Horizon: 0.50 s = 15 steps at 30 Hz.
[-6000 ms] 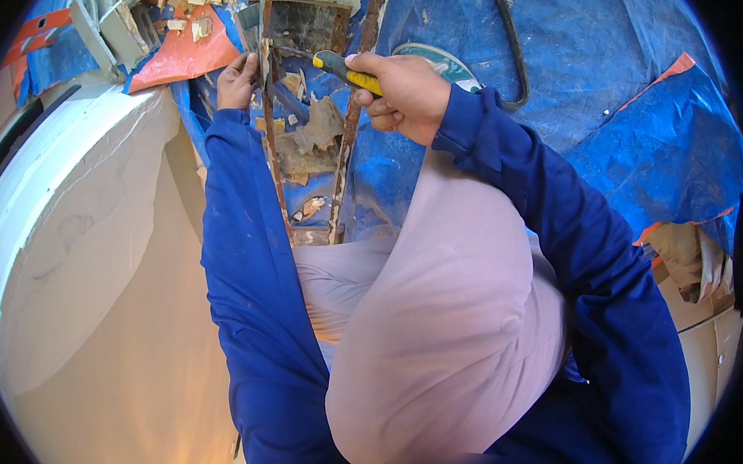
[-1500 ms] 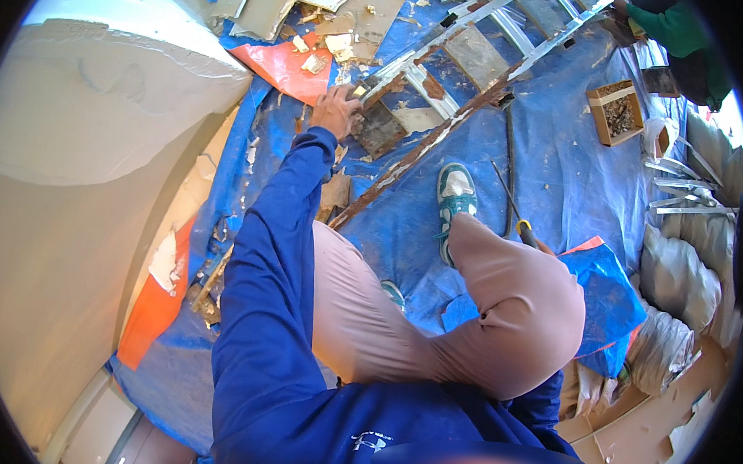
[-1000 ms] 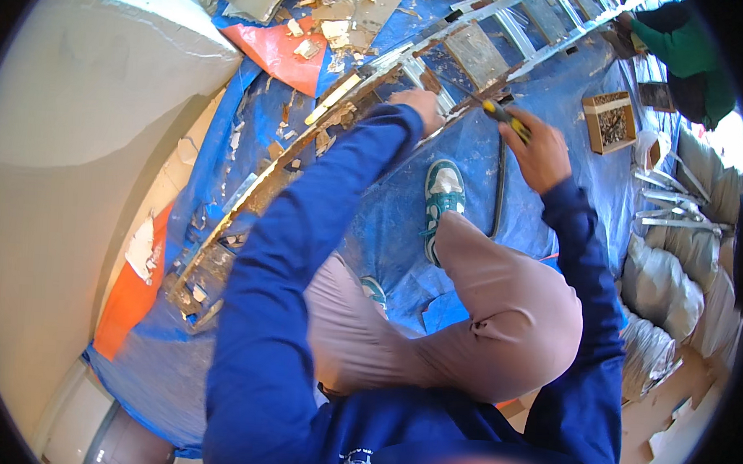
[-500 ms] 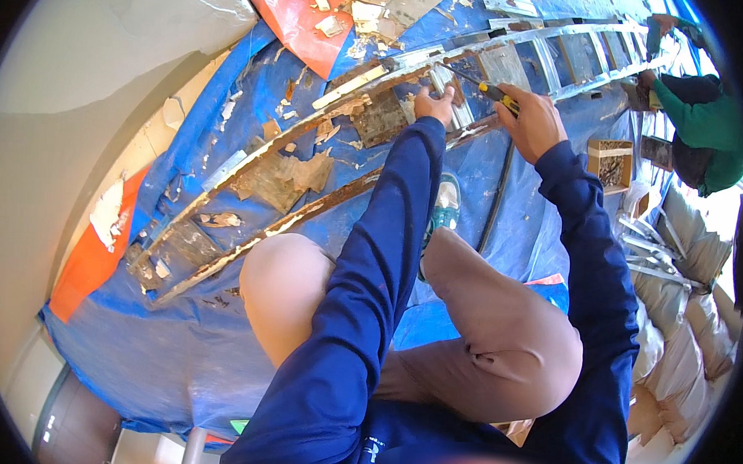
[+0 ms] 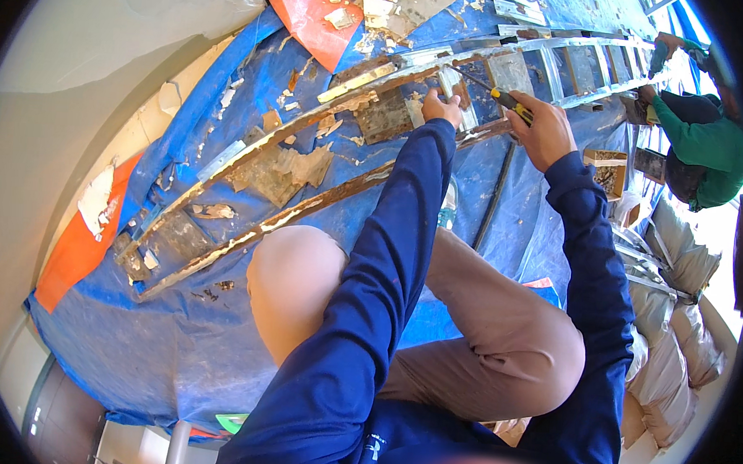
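Note:
A long curved frame (image 5: 323, 197) with two rails and several crosspieces lies in front of me, its pale paint flaking off. My left hand (image 5: 443, 110) grips the near edge of a whitish crosspiece (image 5: 457, 98); its fingertips are partly hidden. In my right hand (image 5: 546, 132) is a screwdriver with a yellow and black handle (image 5: 511, 103). Its thin shaft slants away to the left, over the same crosspiece, toward the far rail. Whether the tip touches the wood I cannot make out.
Blue tarpaulin (image 5: 181, 340) with paint chips covers the floor. At the far right a person in green (image 5: 703, 149) crouches by the frame's end. A wooden box of debris (image 5: 607, 173) and filled sacks (image 5: 669, 332) stand right. A pale wall (image 5: 103, 67) rises left.
The screwdriver and my right hand have shifted slightly, its handle now tilted more steeply. My left hand stays at the crosspiece. The whole view has moved a little.

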Motion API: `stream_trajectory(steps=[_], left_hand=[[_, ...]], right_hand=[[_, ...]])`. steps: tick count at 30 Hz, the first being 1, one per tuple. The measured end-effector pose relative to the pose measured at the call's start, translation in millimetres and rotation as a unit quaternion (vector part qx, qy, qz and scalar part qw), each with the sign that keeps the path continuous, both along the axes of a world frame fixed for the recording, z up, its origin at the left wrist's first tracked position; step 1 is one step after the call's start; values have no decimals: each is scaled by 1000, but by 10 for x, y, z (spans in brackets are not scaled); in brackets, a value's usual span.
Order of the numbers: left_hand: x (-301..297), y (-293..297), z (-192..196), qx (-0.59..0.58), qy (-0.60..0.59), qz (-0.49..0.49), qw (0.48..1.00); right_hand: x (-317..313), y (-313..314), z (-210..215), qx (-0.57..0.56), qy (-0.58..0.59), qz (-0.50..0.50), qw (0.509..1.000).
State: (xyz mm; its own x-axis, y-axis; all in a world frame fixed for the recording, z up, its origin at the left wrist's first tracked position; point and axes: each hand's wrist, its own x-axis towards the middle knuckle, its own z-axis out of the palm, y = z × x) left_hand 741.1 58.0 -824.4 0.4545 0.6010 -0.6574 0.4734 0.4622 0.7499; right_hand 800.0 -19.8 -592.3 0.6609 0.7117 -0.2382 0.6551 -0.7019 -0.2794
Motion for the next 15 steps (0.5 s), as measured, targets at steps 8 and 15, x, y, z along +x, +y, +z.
stream_trajectory(steps=[8,15], left_hand=[[28,-24,-47,48,9,20,999],[10,-17,-92,37,4,4,999]], right_hand=[[6,21,51,1,11,13,1000],[-2,50,52,10,6,-4,1000]])
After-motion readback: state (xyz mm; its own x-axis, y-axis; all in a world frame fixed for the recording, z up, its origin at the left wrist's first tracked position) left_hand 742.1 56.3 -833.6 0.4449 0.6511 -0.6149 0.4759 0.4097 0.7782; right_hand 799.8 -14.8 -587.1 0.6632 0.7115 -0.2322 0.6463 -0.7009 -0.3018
